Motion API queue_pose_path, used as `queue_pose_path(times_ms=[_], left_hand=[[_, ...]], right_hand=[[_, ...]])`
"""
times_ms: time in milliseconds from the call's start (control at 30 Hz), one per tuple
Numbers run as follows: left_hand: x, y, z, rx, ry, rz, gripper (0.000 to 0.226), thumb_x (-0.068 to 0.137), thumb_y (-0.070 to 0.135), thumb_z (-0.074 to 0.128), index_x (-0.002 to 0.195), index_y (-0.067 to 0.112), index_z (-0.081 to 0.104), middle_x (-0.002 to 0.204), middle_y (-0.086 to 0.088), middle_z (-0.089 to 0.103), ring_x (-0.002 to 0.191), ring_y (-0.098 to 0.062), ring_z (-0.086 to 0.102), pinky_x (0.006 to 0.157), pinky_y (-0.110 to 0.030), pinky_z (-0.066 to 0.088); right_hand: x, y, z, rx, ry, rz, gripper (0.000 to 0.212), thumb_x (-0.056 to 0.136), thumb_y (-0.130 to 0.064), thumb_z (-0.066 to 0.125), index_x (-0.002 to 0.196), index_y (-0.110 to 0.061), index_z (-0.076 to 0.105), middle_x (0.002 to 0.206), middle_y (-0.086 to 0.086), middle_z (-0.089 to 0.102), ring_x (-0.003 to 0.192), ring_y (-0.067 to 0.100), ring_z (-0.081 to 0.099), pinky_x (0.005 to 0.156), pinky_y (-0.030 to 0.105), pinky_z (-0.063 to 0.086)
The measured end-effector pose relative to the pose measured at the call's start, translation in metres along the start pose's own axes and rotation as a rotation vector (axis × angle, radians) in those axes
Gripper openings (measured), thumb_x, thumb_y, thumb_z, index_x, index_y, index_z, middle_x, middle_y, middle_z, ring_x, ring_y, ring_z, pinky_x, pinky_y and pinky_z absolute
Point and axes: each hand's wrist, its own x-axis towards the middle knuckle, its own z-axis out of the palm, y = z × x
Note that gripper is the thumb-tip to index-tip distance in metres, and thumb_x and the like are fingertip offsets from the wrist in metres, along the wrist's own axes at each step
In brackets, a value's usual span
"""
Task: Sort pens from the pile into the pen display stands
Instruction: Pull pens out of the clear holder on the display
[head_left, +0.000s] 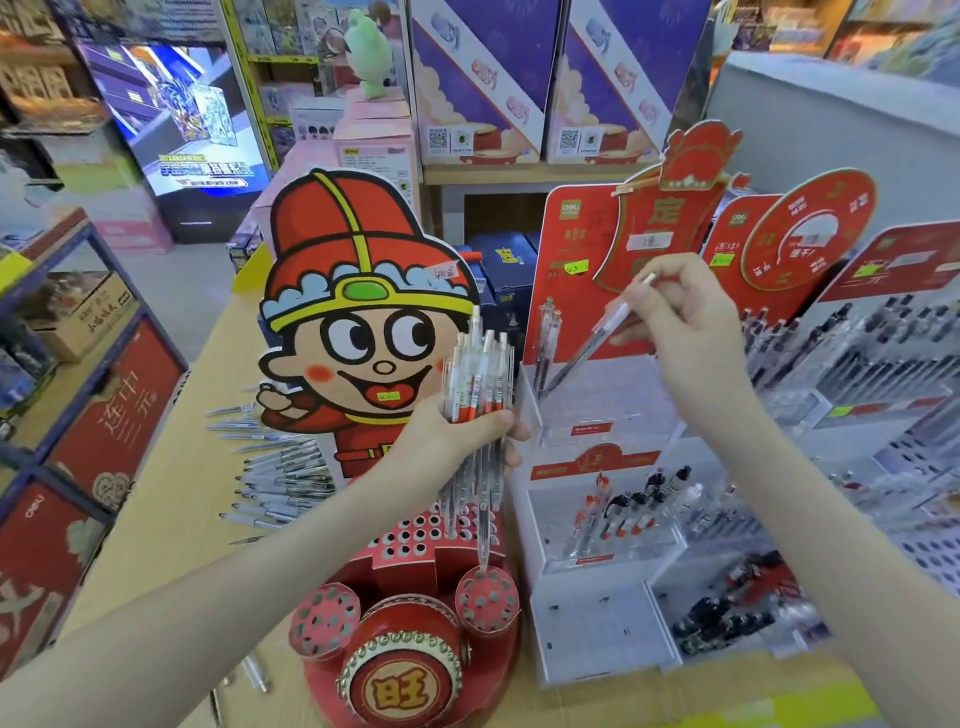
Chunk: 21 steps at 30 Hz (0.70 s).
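Left fingers (488, 422) gripping pen bundle (480, 379), right fingers (665, 266) pinching pen (587, 354), deli stand (566, 249), 旺 drum (405, 680)

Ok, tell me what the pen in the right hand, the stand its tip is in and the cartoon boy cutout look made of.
The pen: probably clear, glossy plastic, since the barrel is see-through. The stand: clear acrylic-like walls on white plastic, it seems, because pens show through them. The cutout: apparently printed card, as it is flat with a white cut edge.
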Motion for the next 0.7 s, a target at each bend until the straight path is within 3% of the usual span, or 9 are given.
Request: queue_pose_path(times_ms=[133, 233, 400, 500, 633, 700], left_hand=[[-0.002, 0.001, 0.002, 0.003, 0.028, 0.026, 0.003, 0.092, 0.003, 0.058, 0.094, 0.005, 0.058, 0.072, -0.007, 0.069, 0.059, -0.019, 0.064, 0.062, -0.034, 0.057], [-0.004, 0.003, 0.002, 0.01, 0.044, 0.046, 0.006, 0.093, 0.002, 0.057, 0.092, 0.008, 0.059, 0.071, -0.006, 0.069, 0.058, -0.016, 0.065, 0.06, -0.031, 0.058], [-0.006, 0.006, 0.001, 0.017, 0.057, 0.073, 0.008, 0.092, 0.003, 0.059, 0.091, 0.01, 0.06, 0.07, -0.004, 0.069, 0.06, -0.015, 0.066, 0.06, -0.027, 0.058], [-0.006, 0.007, 0.003, 0.036, 0.067, 0.087, 0.008, 0.091, 0.001, 0.059, 0.091, 0.01, 0.059, 0.068, -0.003, 0.069, 0.058, -0.014, 0.065, 0.06, -0.028, 0.057], [-0.008, 0.007, 0.004, 0.055, 0.061, 0.089, 0.009, 0.091, 0.001, 0.059, 0.092, 0.01, 0.058, 0.067, -0.003, 0.067, 0.057, -0.015, 0.063, 0.06, -0.029, 0.057], [-0.007, 0.006, 0.003, 0.06, 0.068, 0.09, 0.007, 0.091, 0.003, 0.06, 0.094, 0.01, 0.058, 0.07, -0.005, 0.068, 0.06, -0.017, 0.064, 0.062, -0.03, 0.057]], right_hand=[[-0.003, 0.01, 0.012, -0.196, -0.074, -0.094, 0.005, 0.095, -0.008, 0.052, 0.093, -0.012, 0.049, 0.078, 0.002, 0.063, 0.074, 0.021, 0.065, 0.07, 0.036, 0.057], [0.0, 0.008, 0.013, -0.234, -0.107, -0.126, 0.003, 0.094, -0.009, 0.054, 0.093, -0.01, 0.051, 0.073, -0.006, 0.062, 0.069, 0.019, 0.064, 0.071, 0.028, 0.054], [0.0, 0.005, 0.015, -0.325, -0.166, -0.188, 0.003, 0.093, -0.01, 0.055, 0.091, -0.011, 0.053, 0.072, 0.006, 0.065, 0.07, 0.017, 0.062, 0.073, 0.025, 0.047], [0.001, 0.01, 0.018, -0.318, -0.136, -0.192, 0.003, 0.093, -0.012, 0.056, 0.092, -0.012, 0.053, 0.074, 0.002, 0.064, 0.07, 0.019, 0.063, 0.073, 0.029, 0.048], [0.003, 0.01, 0.017, -0.261, -0.047, -0.204, 0.005, 0.093, -0.01, 0.056, 0.094, -0.013, 0.052, 0.076, -0.009, 0.062, 0.067, 0.009, 0.062, 0.069, 0.023, 0.051], [0.006, 0.01, 0.015, -0.245, -0.034, -0.201, 0.005, 0.093, -0.009, 0.055, 0.094, -0.012, 0.052, 0.076, -0.009, 0.062, 0.067, 0.01, 0.063, 0.069, 0.025, 0.053]])
